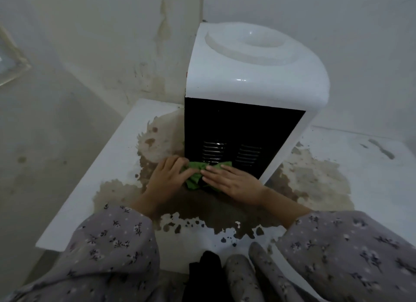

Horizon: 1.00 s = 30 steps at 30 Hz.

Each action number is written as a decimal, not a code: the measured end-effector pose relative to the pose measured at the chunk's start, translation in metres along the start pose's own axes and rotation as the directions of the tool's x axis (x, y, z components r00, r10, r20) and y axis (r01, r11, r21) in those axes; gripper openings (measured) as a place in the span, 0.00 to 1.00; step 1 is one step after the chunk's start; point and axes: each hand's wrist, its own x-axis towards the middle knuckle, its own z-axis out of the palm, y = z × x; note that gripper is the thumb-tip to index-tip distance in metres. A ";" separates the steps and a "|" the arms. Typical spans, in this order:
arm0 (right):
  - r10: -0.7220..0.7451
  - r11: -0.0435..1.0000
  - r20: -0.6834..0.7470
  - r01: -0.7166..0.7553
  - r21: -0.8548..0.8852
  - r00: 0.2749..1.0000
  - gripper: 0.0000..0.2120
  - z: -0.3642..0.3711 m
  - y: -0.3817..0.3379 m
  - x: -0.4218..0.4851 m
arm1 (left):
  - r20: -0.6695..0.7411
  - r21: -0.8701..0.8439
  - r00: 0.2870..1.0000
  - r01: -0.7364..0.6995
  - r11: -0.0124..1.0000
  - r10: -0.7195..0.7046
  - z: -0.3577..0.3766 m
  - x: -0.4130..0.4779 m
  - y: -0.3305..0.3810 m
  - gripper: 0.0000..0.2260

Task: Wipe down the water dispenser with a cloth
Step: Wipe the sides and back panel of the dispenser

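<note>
- Water dispenser (254, 76) is stood on a stained table (90, 200), dark vented panel (236, 126) turned outward — likely for access.
- Cloth (195, 169) is bunched at the panel's foot.
- It is gripped in the left hand (166, 175), fingers curled; the right hand (231, 180) is laid flat on it — judged for pressure.

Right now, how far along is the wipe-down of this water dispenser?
Done: the dispenser top looks clean. In hand: the left hand pinches the green cloth and the right hand presses it flat, low on the black vented panel. Left: possibly the white side; cannot tell.
</note>
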 end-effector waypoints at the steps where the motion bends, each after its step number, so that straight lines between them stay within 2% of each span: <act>1: -0.025 1.000 0.002 0.025 0.007 1.000 0.26 -0.001 0.003 -0.001 | 0.010 0.024 1.000 -0.009 1.000 0.009 0.001 0.003 0.002 0.12; 5: -0.044 0.996 -0.095 0.051 0.073 0.995 0.22 -0.025 0.028 -0.008 | -0.045 0.075 0.999 -0.025 0.997 0.029 -0.006 0.027 0.003 0.13; 7: 0.004 0.996 -0.186 0.012 0.087 0.983 0.18 -0.050 0.044 -0.013 | -0.143 0.053 0.990 0.004 0.999 0.003 -0.016 0.050 0.002 0.11; 11: 0.052 0.997 -0.402 -0.072 -0.034 0.914 0.17 -0.108 0.089 -0.016 | -0.372 -0.083 0.917 0.121 0.989 -0.144 -0.048 0.118 0.004 0.05; 14: 0.059 0.986 -0.507 -0.129 -0.104 0.860 0.18 -0.128 0.107 -0.016 | -0.453 -0.092 0.876 0.137 0.986 -0.163 -0.061 0.147 0.004 0.05; 17: 0.066 0.980 -0.450 -0.144 -0.141 0.891 0.21 -0.104 0.095 -0.027 | -0.437 -0.033 0.897 0.054 0.998 -0.063 -0.051 0.139 0.003 0.04; 20: 0.075 0.980 -0.273 -0.122 -0.159 0.959 0.24 -0.061 0.073 -0.047 | -0.319 0.061 0.941 -0.095 0.994 0.110 -0.030 0.111 0.006 0.06; 23: 0.065 0.977 -0.154 -0.095 -0.190 0.986 0.25 -0.033 0.053 -0.056 | -0.204 0.094 0.959 -0.181 0.979 0.197 -0.016 0.084 0.012 0.06; 30: 0.052 0.988 -0.092 -0.064 -0.138 0.994 0.22 -0.018 0.034 -0.041 | -0.155 0.145 0.946 -0.262 0.954 0.283 -0.014 0.067 -0.002 0.06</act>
